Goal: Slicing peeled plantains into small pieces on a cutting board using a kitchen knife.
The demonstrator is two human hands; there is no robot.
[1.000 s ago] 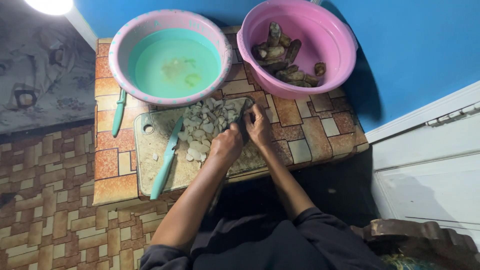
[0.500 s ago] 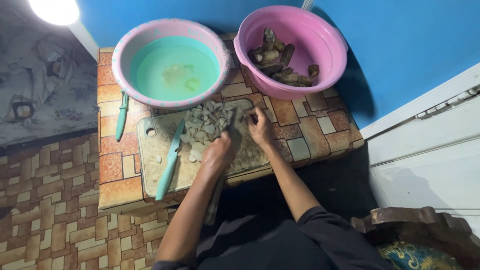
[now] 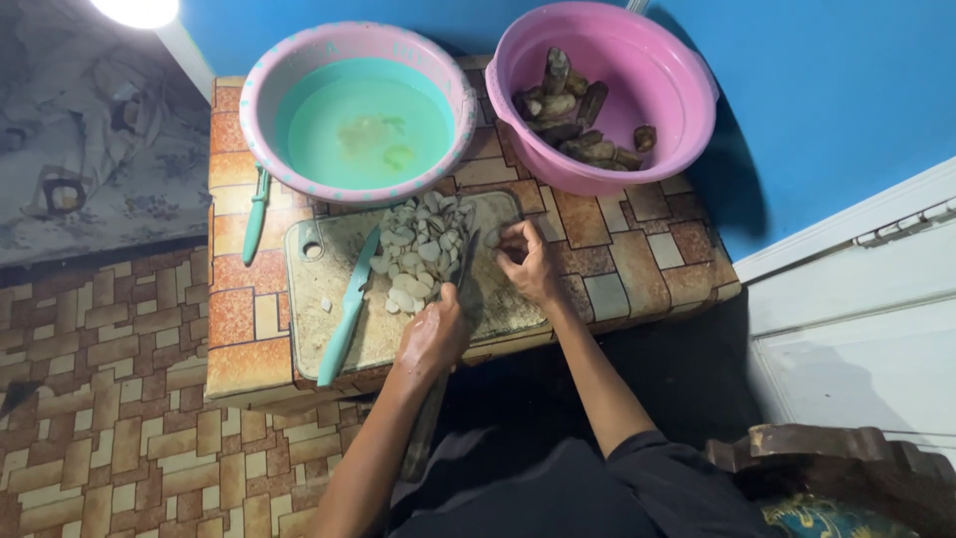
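A heap of pale, thin slices [image 3: 418, 244] lies on the worn cutting board [image 3: 329, 319] on the tiled bench [image 3: 637, 269]. The left hand [image 3: 430, 337] is clamped on a dark knife [image 3: 464, 261]; the right hand [image 3: 526, 264] pinches a piece beside the blade. Two pink basins and two teal knives stand nearby.
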